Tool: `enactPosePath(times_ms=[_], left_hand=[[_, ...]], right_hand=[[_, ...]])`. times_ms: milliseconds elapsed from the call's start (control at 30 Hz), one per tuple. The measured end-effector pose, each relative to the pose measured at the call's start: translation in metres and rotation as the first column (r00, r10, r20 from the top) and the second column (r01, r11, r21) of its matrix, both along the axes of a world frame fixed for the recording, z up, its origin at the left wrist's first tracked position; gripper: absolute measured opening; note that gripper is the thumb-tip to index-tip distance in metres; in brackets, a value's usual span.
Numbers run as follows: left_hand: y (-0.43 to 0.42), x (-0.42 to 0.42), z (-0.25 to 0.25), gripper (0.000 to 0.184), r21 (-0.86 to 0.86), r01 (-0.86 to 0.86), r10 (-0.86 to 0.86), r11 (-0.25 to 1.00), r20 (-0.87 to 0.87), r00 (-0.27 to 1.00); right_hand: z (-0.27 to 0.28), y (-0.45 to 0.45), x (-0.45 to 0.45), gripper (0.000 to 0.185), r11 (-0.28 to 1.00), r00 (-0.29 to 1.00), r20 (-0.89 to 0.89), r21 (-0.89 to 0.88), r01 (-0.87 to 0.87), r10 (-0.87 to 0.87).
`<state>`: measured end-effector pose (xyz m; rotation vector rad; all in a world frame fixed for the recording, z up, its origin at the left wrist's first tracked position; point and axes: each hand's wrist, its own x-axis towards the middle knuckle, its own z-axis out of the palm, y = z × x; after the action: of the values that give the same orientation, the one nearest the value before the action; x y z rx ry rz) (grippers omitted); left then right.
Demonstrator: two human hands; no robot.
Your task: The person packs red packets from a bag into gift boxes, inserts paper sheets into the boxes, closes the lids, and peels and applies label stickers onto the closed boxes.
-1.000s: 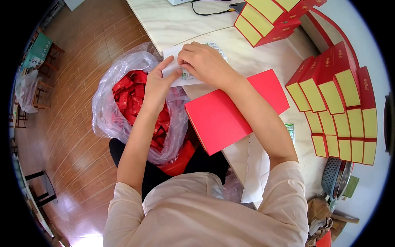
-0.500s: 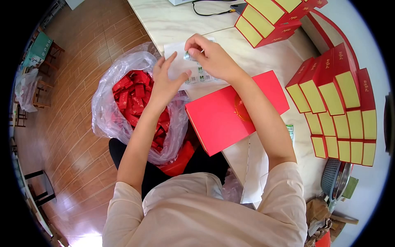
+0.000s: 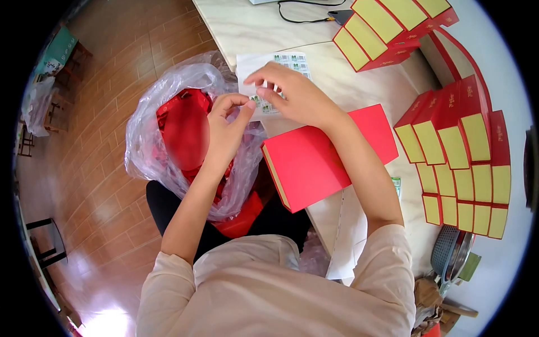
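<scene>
My left hand (image 3: 227, 126) is closed in a pinch above the near left corner of a white sheet of stickers (image 3: 243, 64). Whatever is between its thumb and forefinger is too small to make out. Over the middle of the sheet hovers my right hand (image 3: 295, 95), its fingers loosely bent and apart, with nothing visible in them. Small green-and-white printed stickers (image 3: 297, 60) show past the hands. Under my right forearm lies a closed red box (image 3: 306, 160) with a yellowish side, tilted across the table's edge.
Left of the table, a clear plastic bag (image 3: 140, 132) holds red packets (image 3: 185, 129), partly blurred. Stacked red boxes with yellow sides (image 3: 449, 140) stand at right, more (image 3: 387, 25) at the back. A phone (image 3: 341, 17) with a black cord lies at the far edge.
The right hand's pinch on a sticker has loosened, its fingers now apart. My left hand has gone from spread fingers to a pinch. The whole view has shifted slightly.
</scene>
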<state>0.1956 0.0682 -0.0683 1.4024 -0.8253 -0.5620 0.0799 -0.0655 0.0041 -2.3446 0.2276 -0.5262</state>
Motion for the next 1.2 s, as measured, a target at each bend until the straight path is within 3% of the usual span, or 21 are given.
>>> enactPosePath(times_ms=[33, 100, 233, 333, 433, 533, 667, 767, 867, 1200], left_hand=[[0.003, -0.001, 0.000, 0.015, -0.030, 0.001, -0.004, 1.000, -0.083, 0.997], [0.011, -0.002, 0.006, 0.016, -0.027, -0.007, 0.003, 1.000, -0.127, 0.992], [0.025, -0.010, 0.026, 0.019, -0.007, 0.012, -0.014, 1.000, -0.305, 0.952], [0.031, -0.016, 0.030, 0.021, -0.045, 0.056, -0.066, 0.997, -0.271, 0.960], [0.034, -0.027, 0.039, 0.026, -0.099, 0.103, -0.130, 0.990, -0.321, 0.938], [0.037, -0.029, 0.029, 0.031, -0.096, 0.135, -0.160, 0.986, -0.328, 0.931], [0.045, -0.034, 0.011, 0.032, -0.077, 0.249, -0.260, 0.965, -0.347, 0.901], [0.053, -0.039, 0.004, 0.032, -0.030, 0.318, -0.313, 0.948, -0.281, 0.907], [0.057, -0.040, 0.000, 0.031, -0.002, 0.378, -0.370, 0.926, -0.215, 0.904], [0.053, -0.042, -0.003, 0.029, -0.110, 0.389, -0.403, 0.915, -0.308, 0.862]], right_hand=[[0.004, 0.002, 0.000, 0.014, 1.000, 1.000, -0.006, 0.001, -0.006, 0.006], [0.016, 0.004, -0.002, 0.013, 0.984, 0.988, 0.003, 0.094, 0.153, -0.154], [0.032, 0.007, -0.010, 0.014, 0.979, 0.983, -0.178, 0.186, 0.085, -0.051], [0.031, 0.015, -0.016, 0.013, 0.956, 0.977, -0.205, 0.271, 0.115, -0.059], [0.040, 0.026, -0.030, 0.009, 0.946, 0.971, -0.152, 0.242, 0.218, -0.185], [0.042, 0.039, -0.050, 0.008, 0.876, 0.942, -0.152, 0.347, 0.334, -0.299], [0.034, 0.061, -0.068, 0.020, 0.865, 0.937, -0.212, 0.370, 0.340, -0.278], [0.018, 0.071, -0.074, 0.030, 0.802, 0.936, -0.142, 0.484, 0.350, -0.322], [0.008, 0.081, -0.073, 0.034, 0.834, 0.904, -0.160, 0.348, 0.428, -0.397], [0.002, 0.085, -0.068, 0.036, 0.839, 0.887, -0.147, 0.288, 0.462, -0.438]])
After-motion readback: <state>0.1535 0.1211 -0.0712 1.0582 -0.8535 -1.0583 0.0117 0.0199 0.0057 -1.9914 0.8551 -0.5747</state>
